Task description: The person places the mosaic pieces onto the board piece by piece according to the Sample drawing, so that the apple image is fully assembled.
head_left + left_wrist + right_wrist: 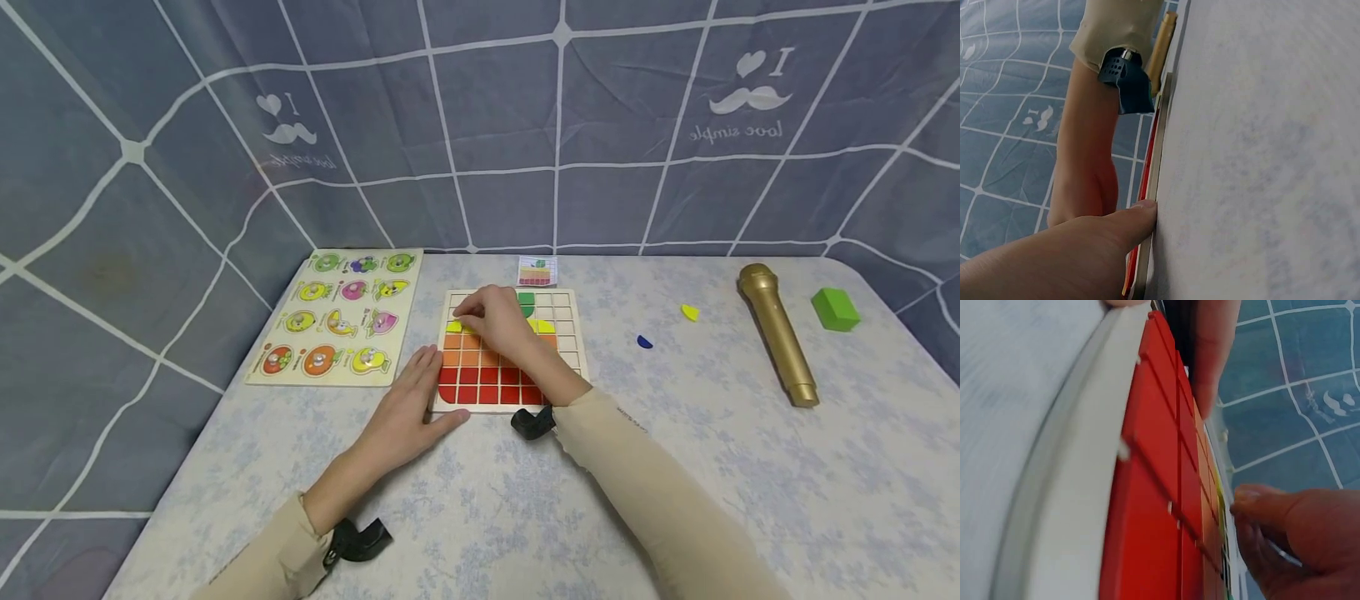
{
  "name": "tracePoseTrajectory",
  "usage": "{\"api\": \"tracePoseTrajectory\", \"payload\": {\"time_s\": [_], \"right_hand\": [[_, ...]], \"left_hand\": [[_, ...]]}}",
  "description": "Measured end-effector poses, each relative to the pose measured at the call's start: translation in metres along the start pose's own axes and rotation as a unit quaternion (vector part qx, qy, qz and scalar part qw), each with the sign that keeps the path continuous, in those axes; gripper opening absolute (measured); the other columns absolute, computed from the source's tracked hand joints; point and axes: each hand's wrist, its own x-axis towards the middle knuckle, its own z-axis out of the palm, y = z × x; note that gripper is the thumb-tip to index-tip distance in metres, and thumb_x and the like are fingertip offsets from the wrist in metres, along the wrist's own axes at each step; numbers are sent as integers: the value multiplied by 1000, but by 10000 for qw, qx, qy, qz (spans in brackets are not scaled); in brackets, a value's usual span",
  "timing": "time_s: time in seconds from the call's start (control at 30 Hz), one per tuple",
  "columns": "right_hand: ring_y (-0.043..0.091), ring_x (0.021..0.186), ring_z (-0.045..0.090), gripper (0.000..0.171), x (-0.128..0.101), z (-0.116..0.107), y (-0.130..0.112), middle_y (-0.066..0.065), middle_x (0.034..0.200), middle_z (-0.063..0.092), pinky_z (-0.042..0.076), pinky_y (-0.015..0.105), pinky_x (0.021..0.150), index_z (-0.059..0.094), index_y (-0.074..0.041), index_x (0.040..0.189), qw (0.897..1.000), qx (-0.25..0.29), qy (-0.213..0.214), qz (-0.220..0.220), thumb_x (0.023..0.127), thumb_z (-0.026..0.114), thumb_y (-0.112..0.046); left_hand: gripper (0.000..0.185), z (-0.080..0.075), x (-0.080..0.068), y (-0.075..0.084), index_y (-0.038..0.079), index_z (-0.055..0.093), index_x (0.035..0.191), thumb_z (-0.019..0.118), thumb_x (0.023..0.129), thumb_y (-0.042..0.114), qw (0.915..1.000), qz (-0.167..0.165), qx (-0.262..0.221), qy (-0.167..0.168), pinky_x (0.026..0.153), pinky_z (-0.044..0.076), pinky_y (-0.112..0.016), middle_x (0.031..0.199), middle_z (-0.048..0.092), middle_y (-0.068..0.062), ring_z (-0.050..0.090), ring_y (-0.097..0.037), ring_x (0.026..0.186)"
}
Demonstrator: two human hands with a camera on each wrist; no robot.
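A square wooden grid board [567,342] lies in front of me, with red tiles [467,376] at the near rows, orange tiles [452,358] behind them, then yellow tiles [545,327] and green ones [527,299]. My left hand [405,414] lies at the board's near left corner, fingers straight along its side and thumb at the front edge. Above the left yellow tiles is my right hand [501,321], fingers bent and thumb close to the fingertips. In the right wrist view, the right hand [1300,531] has its tips together beside the board; I cannot tell whether a tile is between them.
Left of the board lies a fruit-picture puzzle [348,321]. A small printed pattern card [537,271] sits behind the board. To the right are a blue piece [644,342], a yellow piece [689,312], a gold microphone [778,335] and a green block [836,309]. A patterned curtain [495,108] hangs behind.
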Motion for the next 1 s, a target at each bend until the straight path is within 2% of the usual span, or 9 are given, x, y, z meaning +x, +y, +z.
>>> {"api": "tracePoseTrajectory", "payload": {"time_s": [0.23,0.37,0.53,0.77,1.0], "right_hand": [[19,96,72,16,-1,0,-3,7,110,80,59,30,87,84,-9,109,9970,-371,-512,-438,100,71,-6],[20,97,72,18,-3,-1,-4,8,113,79,60,31,87,84,-7,110,9952,-554,-541,-603,99,70,-4],[23,98,72,21,-8,-10,-2,11,113,78,60,35,89,82,-5,114,9967,-417,-478,-510,99,68,-3],[28,95,73,19,-19,-38,16,14,109,77,61,40,89,81,-2,112,9984,-284,-323,-355,99,68,-5],[34,102,75,23,-44,-81,49,19,117,76,62,45,91,77,3,118,9998,-210,-46,18,99,70,-7]], "left_hand": [[99,-4,-3,-3,-4,25,165,75,96,48,10000,-76,52,9,130,24,-55,174,22,-20,16,-35,164],[100,-4,-3,-3,-4,25,165,75,96,49,10000,-81,50,15,130,23,-55,174,22,-20,16,-35,164],[100,-3,-2,-4,-4,26,164,75,96,49,9999,-79,78,47,130,24,-55,174,23,-20,16,-35,164],[101,-4,-3,-3,-4,26,164,75,95,49,9999,-100,47,52,129,24,-56,174,22,-20,16,-36,163],[100,0,-3,-1,-3,25,165,75,95,50,9999,-100,-51,-34,130,23,-55,175,21,-20,15,-35,164]]}}
